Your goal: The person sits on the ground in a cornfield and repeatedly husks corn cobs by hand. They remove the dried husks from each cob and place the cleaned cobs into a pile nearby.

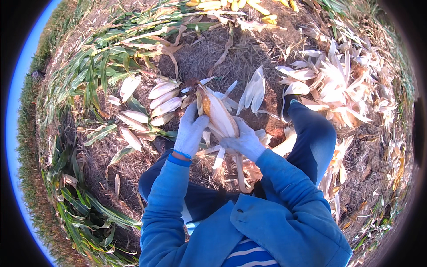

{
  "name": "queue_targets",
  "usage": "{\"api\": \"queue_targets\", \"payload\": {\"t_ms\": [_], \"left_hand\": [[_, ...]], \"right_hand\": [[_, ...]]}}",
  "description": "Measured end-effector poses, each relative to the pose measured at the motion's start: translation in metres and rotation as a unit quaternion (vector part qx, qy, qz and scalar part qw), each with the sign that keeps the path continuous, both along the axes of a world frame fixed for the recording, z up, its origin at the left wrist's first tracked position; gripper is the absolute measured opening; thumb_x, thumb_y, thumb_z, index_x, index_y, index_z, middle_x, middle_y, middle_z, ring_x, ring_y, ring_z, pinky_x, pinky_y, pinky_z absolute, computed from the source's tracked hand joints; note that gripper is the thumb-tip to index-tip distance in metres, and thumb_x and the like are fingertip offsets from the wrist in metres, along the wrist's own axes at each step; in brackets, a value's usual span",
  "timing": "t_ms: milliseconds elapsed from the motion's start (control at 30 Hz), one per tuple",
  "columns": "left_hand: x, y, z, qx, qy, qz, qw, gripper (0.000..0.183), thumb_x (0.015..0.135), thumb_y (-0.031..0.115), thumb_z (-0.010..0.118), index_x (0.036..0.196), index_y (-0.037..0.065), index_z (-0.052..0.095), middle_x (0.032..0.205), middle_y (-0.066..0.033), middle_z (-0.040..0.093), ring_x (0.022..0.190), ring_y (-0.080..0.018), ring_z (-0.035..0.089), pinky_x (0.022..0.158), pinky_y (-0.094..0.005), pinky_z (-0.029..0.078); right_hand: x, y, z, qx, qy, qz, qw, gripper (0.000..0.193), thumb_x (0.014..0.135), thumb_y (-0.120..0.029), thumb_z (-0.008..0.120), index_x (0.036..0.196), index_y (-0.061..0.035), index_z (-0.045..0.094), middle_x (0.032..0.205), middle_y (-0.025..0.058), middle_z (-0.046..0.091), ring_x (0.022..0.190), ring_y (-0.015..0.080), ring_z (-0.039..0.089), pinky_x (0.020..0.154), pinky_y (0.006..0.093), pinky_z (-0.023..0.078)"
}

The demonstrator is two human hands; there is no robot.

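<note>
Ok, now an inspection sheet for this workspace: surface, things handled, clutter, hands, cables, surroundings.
Surface: soil strewn with dry plant litter.
Things handled: corn ear, husk partly open, yellow kernels showing; husk-covered ears lie to the left, yellow ears at the top edge.
Clutter: pale husk pile right; leafy stalks upper left.
Hands: left hand and right hand, white-gloved, both holding the ear.
Cables: nothing seen.
Surroundings: vegetation and sky along the left rim.
</note>
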State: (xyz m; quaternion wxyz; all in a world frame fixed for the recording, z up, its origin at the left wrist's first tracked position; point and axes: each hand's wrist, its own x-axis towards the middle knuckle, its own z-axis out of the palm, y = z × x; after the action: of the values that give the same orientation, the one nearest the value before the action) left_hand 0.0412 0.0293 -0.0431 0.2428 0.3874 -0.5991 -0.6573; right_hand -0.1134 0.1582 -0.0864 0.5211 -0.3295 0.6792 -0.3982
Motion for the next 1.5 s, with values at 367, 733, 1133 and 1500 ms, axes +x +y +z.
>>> {"api": "queue_targets", "payload": {"t_ms": [367,733,1133,1500], "left_hand": [[0.001,0.007,-0.003,0.175,0.108,0.048,0.977,0.034,0.097,0.014,0.052,0.129,0.003,0.057,0.102,-0.0030,0.066,0.077,-0.0101,0.063,0.062,-0.0251,0.052],[0.000,0.007,0.008,0.005,-0.041,-0.030,0.999,0.026,0.103,0.020,0.059,0.122,0.003,0.061,0.092,-0.0019,0.066,0.075,-0.0076,0.061,0.064,-0.0241,0.051],[-0.003,0.008,-0.002,0.022,-0.023,-0.020,0.999,0.038,0.097,0.020,0.067,0.128,0.001,0.060,0.103,-0.0051,0.069,0.088,-0.0110,0.063,0.076,-0.0289,0.054],[-0.002,0.004,0.004,0.008,-0.036,-0.053,0.998,0.042,0.089,0.011,0.069,0.128,-0.002,0.060,0.108,-0.0088,0.071,0.093,-0.0128,0.066,0.078,-0.0301,0.056]], "right_hand": [[-0.006,0.009,-0.016,-0.118,-0.238,0.000,0.964,0.089,0.083,-0.022,0.080,0.156,-0.0014,0.033,0.143,0.0108,0.054,0.132,0.0181,0.050,0.112,0.0333,0.041],[-0.006,0.009,-0.014,-0.112,-0.272,-0.002,0.956,0.089,0.085,-0.027,0.082,0.157,-0.0047,0.033,0.145,0.0100,0.052,0.133,0.0193,0.049,0.112,0.0345,0.039],[-0.002,0.010,-0.026,-0.136,-0.355,-0.021,0.925,0.077,0.093,-0.026,0.074,0.155,-0.0026,0.034,0.145,0.0136,0.053,0.131,0.0214,0.053,0.111,0.0364,0.043],[0.000,0.008,-0.023,-0.120,-0.328,-0.042,0.936,0.078,0.093,-0.028,0.075,0.154,-0.0026,0.034,0.142,0.0130,0.056,0.128,0.0216,0.055,0.108,0.0373,0.046]]}}
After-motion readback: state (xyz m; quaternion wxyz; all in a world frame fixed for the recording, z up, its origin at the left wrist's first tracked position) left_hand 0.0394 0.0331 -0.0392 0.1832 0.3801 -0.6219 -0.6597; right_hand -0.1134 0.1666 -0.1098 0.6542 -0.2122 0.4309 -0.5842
